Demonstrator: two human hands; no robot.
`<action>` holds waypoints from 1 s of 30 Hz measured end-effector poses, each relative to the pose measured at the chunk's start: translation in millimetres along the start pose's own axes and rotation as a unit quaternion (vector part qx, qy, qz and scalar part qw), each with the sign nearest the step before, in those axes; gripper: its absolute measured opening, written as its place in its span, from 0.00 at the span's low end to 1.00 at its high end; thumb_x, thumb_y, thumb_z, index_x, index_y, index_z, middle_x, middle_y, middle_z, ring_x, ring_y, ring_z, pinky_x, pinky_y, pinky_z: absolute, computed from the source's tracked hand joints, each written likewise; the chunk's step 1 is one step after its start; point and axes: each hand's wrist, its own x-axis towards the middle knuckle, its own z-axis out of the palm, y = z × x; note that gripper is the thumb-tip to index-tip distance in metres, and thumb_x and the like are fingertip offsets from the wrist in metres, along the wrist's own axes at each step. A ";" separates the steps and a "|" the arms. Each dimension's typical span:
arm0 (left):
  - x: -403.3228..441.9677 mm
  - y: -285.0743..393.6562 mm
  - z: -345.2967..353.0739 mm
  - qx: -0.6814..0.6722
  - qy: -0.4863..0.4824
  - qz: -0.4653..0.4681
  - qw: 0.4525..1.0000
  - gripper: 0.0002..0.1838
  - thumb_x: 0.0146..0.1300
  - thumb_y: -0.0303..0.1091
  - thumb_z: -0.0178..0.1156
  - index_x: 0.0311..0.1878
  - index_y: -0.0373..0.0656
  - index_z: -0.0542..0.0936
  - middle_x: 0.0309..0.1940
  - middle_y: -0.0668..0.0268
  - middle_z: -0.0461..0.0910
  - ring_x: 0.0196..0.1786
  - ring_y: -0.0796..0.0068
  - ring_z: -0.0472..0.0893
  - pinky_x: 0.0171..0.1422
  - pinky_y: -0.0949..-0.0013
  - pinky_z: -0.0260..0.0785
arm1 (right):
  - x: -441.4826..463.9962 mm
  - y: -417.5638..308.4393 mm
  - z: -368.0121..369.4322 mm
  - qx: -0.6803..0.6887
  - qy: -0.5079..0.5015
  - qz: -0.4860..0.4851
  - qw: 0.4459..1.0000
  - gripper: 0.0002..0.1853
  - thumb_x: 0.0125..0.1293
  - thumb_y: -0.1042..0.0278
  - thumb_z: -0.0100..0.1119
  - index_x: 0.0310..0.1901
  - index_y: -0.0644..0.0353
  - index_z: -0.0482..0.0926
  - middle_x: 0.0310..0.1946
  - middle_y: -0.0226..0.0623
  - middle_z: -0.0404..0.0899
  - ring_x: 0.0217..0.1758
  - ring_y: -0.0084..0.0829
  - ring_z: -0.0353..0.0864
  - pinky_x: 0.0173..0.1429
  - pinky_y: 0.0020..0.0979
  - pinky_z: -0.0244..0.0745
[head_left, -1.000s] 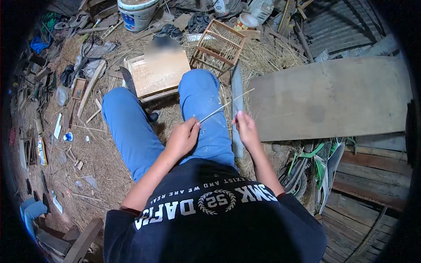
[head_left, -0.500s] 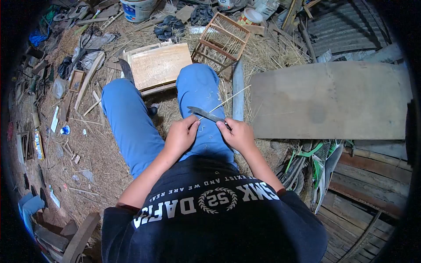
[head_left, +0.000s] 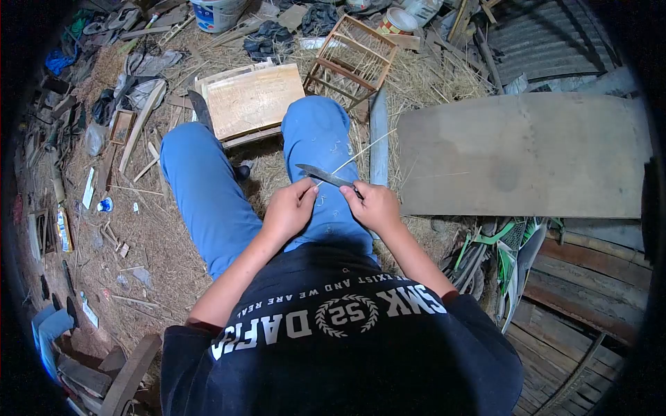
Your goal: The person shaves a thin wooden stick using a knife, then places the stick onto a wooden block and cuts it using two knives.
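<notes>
My right hand (head_left: 375, 207) is closed round the handle of a knife (head_left: 323, 175), whose dark blade points left across my right thigh. Under the blade runs a thin wooden strip (head_left: 362, 151), slanting up to the right past my knee. Its near end is pinched in my left hand (head_left: 291, 206), close to the blade. Blade and strip cross each other; whether the edge bites into the wood is too small to tell. Small pale shavings (head_left: 321, 201) lie on the blue trousers (head_left: 321, 132) beneath.
Ahead of my knees sits a low wooden board (head_left: 253, 100), with a larger dark blade (head_left: 199, 109) by its left end. A slatted wooden frame (head_left: 350, 59) leans behind it. A wide grey panel (head_left: 520, 159) lies at right, above a green-and-white motorbike (head_left: 510, 249). Straw and scraps cover the floor.
The knife and both hands have shifted only slightly, with the same grips. The strip's far end sits marginally higher. The whole view has tilted a little.
</notes>
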 end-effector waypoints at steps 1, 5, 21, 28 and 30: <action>-0.3 -1.1 0.8 -0.007 -0.003 -0.005 1.000 0.10 0.73 0.37 0.60 0.38 0.40 0.80 0.22 0.47 0.76 0.24 0.49 0.78 0.31 0.53 0.67 | -0.1 1.7 2.9 -0.002 0.009 -0.003 1.000 0.27 0.72 0.39 0.59 0.27 0.56 0.80 0.18 0.43 0.81 0.26 0.51 0.85 0.30 0.50 0.77; -1.8 -3.8 -0.2 -0.021 -0.020 -0.011 1.000 0.10 0.74 0.37 0.60 0.38 0.40 0.80 0.22 0.48 0.75 0.23 0.51 0.77 0.31 0.54 0.67 | -1.5 -0.6 0.8 -0.005 0.014 0.002 1.000 0.27 0.73 0.39 0.59 0.27 0.56 0.81 0.18 0.43 0.80 0.25 0.51 0.84 0.30 0.50 0.77; -0.1 -22.8 3.7 -0.057 -0.064 0.011 0.996 0.11 0.76 0.35 0.57 0.39 0.38 0.78 0.26 0.52 0.78 0.27 0.63 0.78 0.36 0.61 0.70 | 1.0 4.7 -6.5 -0.038 -0.040 0.027 0.998 0.30 0.72 0.36 0.58 0.26 0.57 0.83 0.19 0.48 0.81 0.26 0.53 0.85 0.30 0.51 0.78; -6.1 -24.4 -0.9 -0.064 -0.055 0.018 0.996 0.12 0.77 0.35 0.56 0.39 0.37 0.77 0.25 0.54 0.76 0.27 0.67 0.75 0.37 0.63 0.69 | 0.3 1.7 -5.4 -0.036 -0.020 0.010 0.999 0.30 0.72 0.36 0.58 0.25 0.57 0.81 0.19 0.48 0.81 0.26 0.53 0.85 0.30 0.51 0.78; -7.1 -21.1 -5.8 -0.053 -0.076 -0.003 0.996 0.12 0.78 0.35 0.55 0.39 0.37 0.77 0.26 0.60 0.75 0.30 0.73 0.74 0.40 0.67 0.68 | 0.1 1.1 -5.6 -0.048 -0.018 0.008 0.999 0.30 0.72 0.36 0.59 0.25 0.57 0.81 0.19 0.48 0.81 0.26 0.53 0.85 0.29 0.51 0.78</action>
